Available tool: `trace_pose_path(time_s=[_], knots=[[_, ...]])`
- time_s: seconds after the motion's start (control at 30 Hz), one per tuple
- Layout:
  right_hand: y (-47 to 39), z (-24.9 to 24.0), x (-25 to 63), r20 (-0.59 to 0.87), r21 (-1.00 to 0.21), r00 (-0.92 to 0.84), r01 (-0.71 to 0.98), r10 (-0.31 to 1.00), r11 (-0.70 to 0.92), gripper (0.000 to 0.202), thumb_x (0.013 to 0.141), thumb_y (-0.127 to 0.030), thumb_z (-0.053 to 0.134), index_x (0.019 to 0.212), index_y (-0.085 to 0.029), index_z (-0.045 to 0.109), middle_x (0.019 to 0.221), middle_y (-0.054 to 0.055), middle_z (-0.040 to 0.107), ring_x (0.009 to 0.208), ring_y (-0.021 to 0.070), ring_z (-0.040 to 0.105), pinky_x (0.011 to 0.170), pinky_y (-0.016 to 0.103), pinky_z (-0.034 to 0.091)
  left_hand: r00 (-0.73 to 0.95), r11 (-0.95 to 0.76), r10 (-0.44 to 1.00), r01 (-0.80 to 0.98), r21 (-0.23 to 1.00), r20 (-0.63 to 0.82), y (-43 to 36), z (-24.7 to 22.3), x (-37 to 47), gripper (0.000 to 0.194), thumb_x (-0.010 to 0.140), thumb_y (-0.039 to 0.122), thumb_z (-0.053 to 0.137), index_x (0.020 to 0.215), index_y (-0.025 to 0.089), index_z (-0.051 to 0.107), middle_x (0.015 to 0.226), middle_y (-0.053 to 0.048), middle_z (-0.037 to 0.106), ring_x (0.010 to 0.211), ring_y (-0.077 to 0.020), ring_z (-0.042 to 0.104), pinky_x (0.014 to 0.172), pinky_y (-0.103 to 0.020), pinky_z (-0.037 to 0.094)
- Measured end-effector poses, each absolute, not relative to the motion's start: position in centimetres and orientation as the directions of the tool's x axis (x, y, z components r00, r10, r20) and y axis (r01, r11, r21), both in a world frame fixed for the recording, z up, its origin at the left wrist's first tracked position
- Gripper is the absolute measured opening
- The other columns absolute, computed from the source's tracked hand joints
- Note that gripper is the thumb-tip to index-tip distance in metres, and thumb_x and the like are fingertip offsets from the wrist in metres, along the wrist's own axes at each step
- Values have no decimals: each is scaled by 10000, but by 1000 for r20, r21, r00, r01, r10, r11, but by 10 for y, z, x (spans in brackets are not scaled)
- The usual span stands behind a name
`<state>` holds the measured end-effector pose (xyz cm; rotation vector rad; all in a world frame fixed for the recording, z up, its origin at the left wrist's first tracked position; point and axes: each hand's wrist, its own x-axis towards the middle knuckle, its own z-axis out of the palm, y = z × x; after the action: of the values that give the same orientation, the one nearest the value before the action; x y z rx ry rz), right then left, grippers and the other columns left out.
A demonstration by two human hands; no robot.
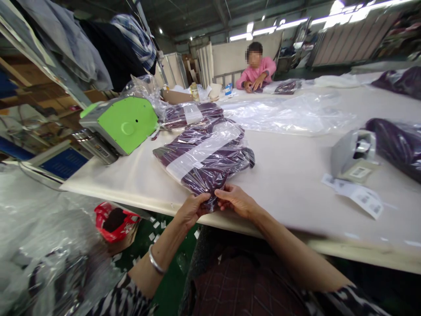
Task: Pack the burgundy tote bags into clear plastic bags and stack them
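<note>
A dark purple garment in a clear plastic bag (210,153) lies on the pale table, a white band showing across it. Its near end is gathered between my two hands at the table's front edge. My left hand (196,206) pinches the bunched plastic from the left, thumb on top. From the right, my right hand (235,199) grips the same gathered end, its fingers curled and thumb close to the other thumb. Just behind lies another bagged purple garment (174,115), also with a white band.
A green-sided machine (128,123) and a steel flask (97,147) stand at left. Clear plastic bags (283,114) spread behind. At right are a label box (353,156), label sheets (358,195) and more bagged garments (401,140). A person in pink (258,70) works across the table (289,175).
</note>
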<state>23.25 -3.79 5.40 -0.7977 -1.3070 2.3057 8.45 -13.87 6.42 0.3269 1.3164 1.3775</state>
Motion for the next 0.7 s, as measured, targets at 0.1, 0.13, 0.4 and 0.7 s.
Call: trace_pose_path(time_s=[0.1, 0.13, 0.4, 0.7], knots=[[-42, 60, 252, -285, -933, -691, 41, 664, -358, 488, 645, -530, 849, 879, -177, 606, 661, -26, 649, 516, 103, 586, 436, 201, 481, -354, 260, 807, -504, 824, -472, -137, 61, 88, 282, 629, 198, 812, 862, 79, 706, 757, -78, 751, 595, -168, 679, 574, -297, 601], [-45, 62, 257, -270, -951, -663, 71, 698, -300, 450, 673, -528, 825, 858, -177, 612, 633, -32, 633, 492, 98, 569, 410, 194, 457, -364, 251, 805, -506, 825, -468, -136, 61, 89, 287, 618, 201, 813, 854, 81, 704, 745, -73, 748, 588, -166, 676, 569, -291, 594], [-91, 61, 239, -356, -932, -687, 211, 634, -294, 308, 711, -465, 717, 725, -167, 637, 675, 9, 680, 439, 92, 568, 344, 183, 403, -351, 170, 846, -535, 828, -401, -133, 68, 96, 333, 551, 265, 831, 805, 89, 707, 710, -63, 740, 627, -178, 685, 611, -278, 565], [-93, 55, 248, -343, -928, -629, 115, 697, -353, 273, 678, -435, 699, 705, -183, 599, 588, -36, 610, 429, 84, 533, 350, 174, 396, -354, 174, 827, -578, 797, -437, -133, 64, 99, 307, 548, 230, 826, 794, 91, 706, 710, -62, 735, 629, -185, 681, 630, -304, 570]])
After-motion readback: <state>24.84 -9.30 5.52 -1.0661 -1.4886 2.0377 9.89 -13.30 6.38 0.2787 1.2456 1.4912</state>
